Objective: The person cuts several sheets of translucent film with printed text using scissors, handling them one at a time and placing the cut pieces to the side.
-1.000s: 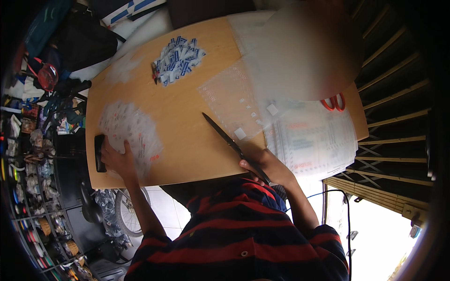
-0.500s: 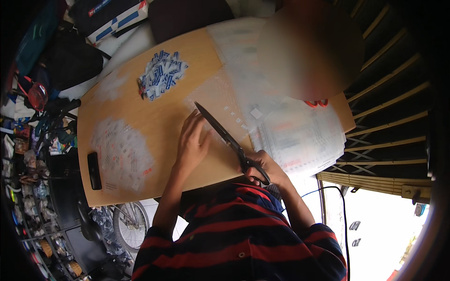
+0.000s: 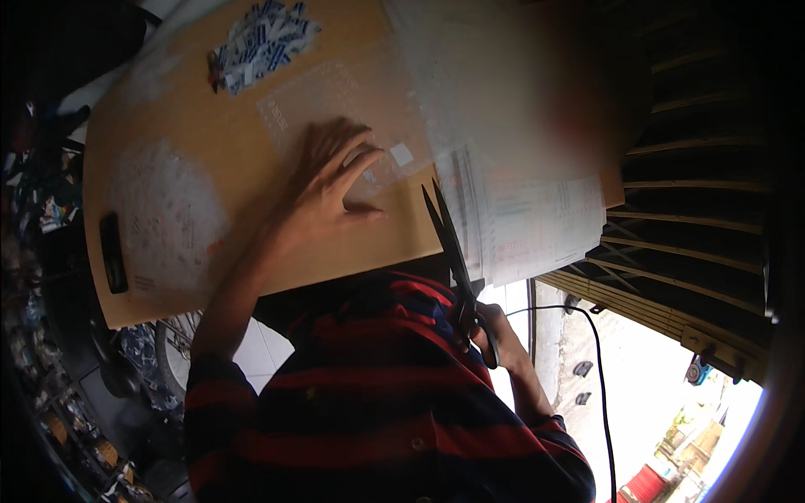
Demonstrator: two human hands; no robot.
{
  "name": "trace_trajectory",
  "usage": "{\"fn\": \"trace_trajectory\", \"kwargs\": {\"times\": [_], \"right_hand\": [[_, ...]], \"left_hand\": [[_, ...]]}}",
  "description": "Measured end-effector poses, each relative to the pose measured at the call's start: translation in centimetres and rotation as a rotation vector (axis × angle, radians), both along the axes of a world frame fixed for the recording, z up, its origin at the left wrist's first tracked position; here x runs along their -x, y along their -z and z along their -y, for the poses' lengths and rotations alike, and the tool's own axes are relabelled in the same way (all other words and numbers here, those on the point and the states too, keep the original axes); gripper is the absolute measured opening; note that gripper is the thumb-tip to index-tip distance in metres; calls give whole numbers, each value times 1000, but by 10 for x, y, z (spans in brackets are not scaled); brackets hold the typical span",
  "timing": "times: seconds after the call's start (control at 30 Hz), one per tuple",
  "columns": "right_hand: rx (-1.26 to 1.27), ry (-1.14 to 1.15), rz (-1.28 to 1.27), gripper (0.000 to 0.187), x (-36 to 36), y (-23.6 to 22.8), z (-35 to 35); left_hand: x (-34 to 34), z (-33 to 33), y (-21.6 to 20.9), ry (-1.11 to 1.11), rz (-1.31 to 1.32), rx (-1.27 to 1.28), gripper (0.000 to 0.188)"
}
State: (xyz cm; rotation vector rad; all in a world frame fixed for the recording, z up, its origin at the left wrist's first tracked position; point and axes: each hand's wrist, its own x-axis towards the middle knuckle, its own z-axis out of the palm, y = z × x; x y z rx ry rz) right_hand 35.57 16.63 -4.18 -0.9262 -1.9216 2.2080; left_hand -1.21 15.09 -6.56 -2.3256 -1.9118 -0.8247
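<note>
My left hand (image 3: 335,186) is over the brown tabletop with fingers spread and nothing in its grip. Beneath its fingers lies a clear printed plastic sheet (image 3: 289,113). A small white square (image 3: 402,154) sits just beyond the fingertips. My right hand (image 3: 493,323), at the table's near edge, is closed round the handles of large black scissors (image 3: 453,243). Their blades point away from me, slightly parted, with nothing visible between them. To the right of the blades is a stack of translucent printed plastic bags (image 3: 545,222).
Small blue-and-white packets (image 3: 267,42) lie heaped at the far left. More clear plastic pieces (image 3: 168,222) spread across the table's left side, beside a long black object (image 3: 111,251). A slatted folding gate (image 3: 688,201) stands at right; a black cable (image 3: 599,360) hangs nearby.
My view has shifted. My left hand has moved right over the table, its fingers spreading wider. The scissors have been drawn right and back toward me, and their blades have parted slightly.
</note>
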Motion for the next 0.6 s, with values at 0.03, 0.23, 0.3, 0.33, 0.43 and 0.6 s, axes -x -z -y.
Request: {"fn": "trace_trajectory", "kwargs": {"times": [0.03, 0.23, 0.3, 0.33, 0.43, 0.6], "right_hand": [[6, -20, 24, 71, -10, 3, 3], [-92, 1, 151, 76, -21, -11, 21], [-74, -6, 174, 79, -22, -3, 16], [-85, -23, 177, 79, -15, -5, 12], [-39, -16, 169, 76, 2, -2, 10], [-77, 21, 166, 63, 16, 10, 9]], "left_hand": [[-4, 4, 5, 4, -3, -19, 61], [-6, 14, 18, -46, 169, 40, 56], [-7, 11, 18, -33, 164, 75, 56], [-5, 12, 16, -28, 151, 64, 56], [-5, 14, 19, -29, 150, 55, 57], [-8, 14, 22, -47, 182, 70, 59]]}}
